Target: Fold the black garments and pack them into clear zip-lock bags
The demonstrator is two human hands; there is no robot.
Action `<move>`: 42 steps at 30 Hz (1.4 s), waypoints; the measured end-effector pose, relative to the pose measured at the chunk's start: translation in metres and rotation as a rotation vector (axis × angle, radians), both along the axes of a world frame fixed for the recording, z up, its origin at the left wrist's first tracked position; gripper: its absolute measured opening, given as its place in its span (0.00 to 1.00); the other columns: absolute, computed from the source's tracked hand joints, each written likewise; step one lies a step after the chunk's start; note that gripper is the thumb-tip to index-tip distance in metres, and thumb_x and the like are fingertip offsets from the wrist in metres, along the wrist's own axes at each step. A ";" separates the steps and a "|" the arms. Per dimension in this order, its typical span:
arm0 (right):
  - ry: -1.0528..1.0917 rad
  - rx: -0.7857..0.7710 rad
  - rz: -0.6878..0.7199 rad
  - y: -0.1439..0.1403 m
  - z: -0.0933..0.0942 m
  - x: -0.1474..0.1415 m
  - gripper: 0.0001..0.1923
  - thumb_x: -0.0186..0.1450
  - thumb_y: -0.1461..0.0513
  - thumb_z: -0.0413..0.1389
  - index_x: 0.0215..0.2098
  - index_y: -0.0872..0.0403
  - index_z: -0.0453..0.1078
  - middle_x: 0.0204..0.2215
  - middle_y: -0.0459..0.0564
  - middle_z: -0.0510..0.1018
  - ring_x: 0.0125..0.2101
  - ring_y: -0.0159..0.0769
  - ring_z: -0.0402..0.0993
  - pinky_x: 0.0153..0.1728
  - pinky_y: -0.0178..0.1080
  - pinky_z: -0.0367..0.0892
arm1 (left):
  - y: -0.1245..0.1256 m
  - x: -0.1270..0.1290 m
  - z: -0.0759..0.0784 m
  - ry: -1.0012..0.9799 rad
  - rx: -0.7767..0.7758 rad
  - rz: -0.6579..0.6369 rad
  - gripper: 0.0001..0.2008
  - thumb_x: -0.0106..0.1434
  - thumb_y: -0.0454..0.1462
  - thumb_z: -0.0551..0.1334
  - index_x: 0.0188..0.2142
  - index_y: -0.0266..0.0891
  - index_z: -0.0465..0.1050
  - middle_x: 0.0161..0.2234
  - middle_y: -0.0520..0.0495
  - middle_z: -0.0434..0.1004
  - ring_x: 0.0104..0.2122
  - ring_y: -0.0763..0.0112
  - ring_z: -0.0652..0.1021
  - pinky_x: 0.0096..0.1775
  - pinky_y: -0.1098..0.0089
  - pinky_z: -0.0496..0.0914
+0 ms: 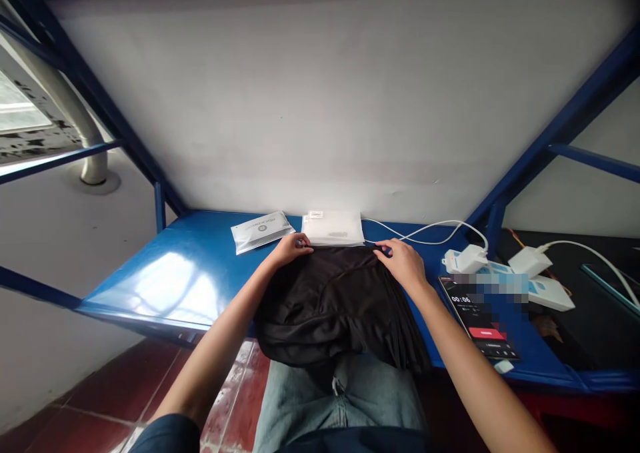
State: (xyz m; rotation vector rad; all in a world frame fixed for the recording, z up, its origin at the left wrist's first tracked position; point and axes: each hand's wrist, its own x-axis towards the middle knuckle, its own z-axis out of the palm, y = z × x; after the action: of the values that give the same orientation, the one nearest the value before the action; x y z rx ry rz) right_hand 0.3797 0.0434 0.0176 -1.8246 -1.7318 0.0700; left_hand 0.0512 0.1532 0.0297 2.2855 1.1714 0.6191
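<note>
While both hands pin its far edge, the black garment [335,303] lies at the frame's centre, draped over the blue desk [185,276] onto the lap. The left hand [291,248] and right hand [403,262] each pinch a corner, apparently to stretch the soft, crinkled cloth flat. A white packet [333,227] lies just behind.

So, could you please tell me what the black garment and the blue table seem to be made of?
The black garment looks like thin, soft fabric with a faint sheen: it wrinkles and drapes over the edge. The blue table seems painted metal, glossy, since it mirrors the window light.
</note>
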 end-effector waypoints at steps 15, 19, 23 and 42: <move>0.011 -0.042 0.518 -0.048 -0.007 0.022 0.14 0.71 0.62 0.50 0.49 0.47 0.76 0.54 0.48 0.83 0.55 0.43 0.79 0.57 0.49 0.72 | -0.060 -0.034 0.009 0.038 0.097 -0.278 0.17 0.68 0.32 0.58 0.53 0.44 0.77 0.56 0.44 0.80 0.57 0.60 0.78 0.59 0.61 0.70; -0.153 -0.139 0.621 -0.066 -0.007 0.023 0.21 0.73 0.63 0.48 0.59 0.45 0.74 0.58 0.45 0.79 0.61 0.43 0.74 0.61 0.52 0.70 | -0.075 -0.044 0.010 0.334 0.270 -0.446 0.24 0.74 0.30 0.52 0.65 0.47 0.68 0.63 0.44 0.73 0.66 0.60 0.69 0.64 0.55 0.65; -0.271 -0.109 0.676 -0.097 0.011 0.002 0.28 0.73 0.59 0.53 0.71 0.43 0.60 0.68 0.46 0.68 0.68 0.46 0.61 0.68 0.57 0.58 | -0.115 -0.041 0.021 0.286 0.363 -0.469 0.27 0.76 0.31 0.49 0.72 0.48 0.56 0.71 0.46 0.60 0.70 0.65 0.62 0.69 0.55 0.58; -0.309 -0.441 0.783 -0.158 0.010 0.022 0.33 0.72 0.46 0.55 0.72 0.32 0.52 0.71 0.48 0.61 0.67 0.55 0.62 0.60 0.63 0.63 | -0.172 -0.115 -0.007 0.334 0.336 -0.432 0.30 0.77 0.39 0.54 0.74 0.49 0.47 0.70 0.45 0.63 0.69 0.62 0.64 0.67 0.55 0.63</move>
State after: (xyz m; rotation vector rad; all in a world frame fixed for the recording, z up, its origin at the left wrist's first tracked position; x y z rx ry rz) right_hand 0.4016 -0.1149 0.0277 -1.3532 -2.7385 0.5452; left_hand -0.0639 -0.0193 0.0226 2.8966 0.6991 0.2885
